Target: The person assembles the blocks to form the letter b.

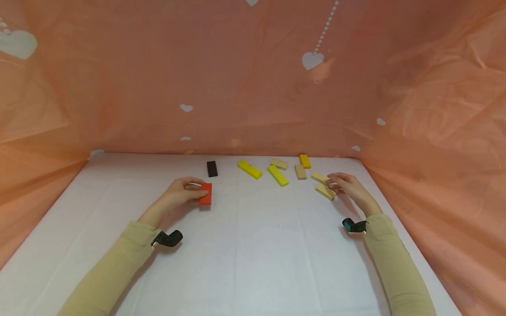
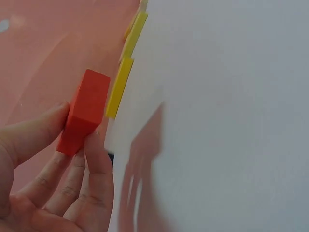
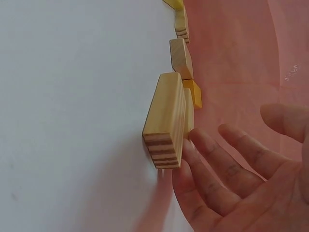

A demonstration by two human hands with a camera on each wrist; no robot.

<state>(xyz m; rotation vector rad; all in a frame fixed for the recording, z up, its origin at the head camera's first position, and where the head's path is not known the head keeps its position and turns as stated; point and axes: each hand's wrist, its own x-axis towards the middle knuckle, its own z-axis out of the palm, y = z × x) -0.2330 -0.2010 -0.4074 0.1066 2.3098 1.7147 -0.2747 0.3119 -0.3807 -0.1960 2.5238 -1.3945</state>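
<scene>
Tan fabric covers both arms: the left sleeve (image 1: 106,272) slants in from the near left of a smooth, rectangular red block (image 1: 206,194), the right sleeve (image 1: 399,267) from well to its right. Nearer than the red block, a small black camera (image 1: 169,238) sits at the left cuff, with a second black camera (image 1: 353,225) at the other. White sheet (image 1: 253,254) spreads on every side of the block.

I see the left hand (image 1: 183,191) come at the red block from its left, thumb on one face and fingers against the other, pinching it clear of the sheet. Far to the block's right, the right hand (image 1: 352,188) reaches inward, fingers gently bent and parted, thumb standing away, grasping nothing. Its fingertips are beside two pale wooden blocks (image 1: 325,192); whether they touch, I can't tell.

Just beyond the red block lies a flat black block (image 1: 212,169). Beyond and rightward of it come a bright yellow bar (image 1: 249,169), a yellow-green bar (image 1: 278,175), a striped wooden block (image 1: 279,164), a plain wooden block (image 1: 300,172) and an orange-yellow block (image 1: 305,161). Farthest behind rises salmon-orange cloth (image 1: 237,87) with white hearts (image 1: 312,60).
</scene>
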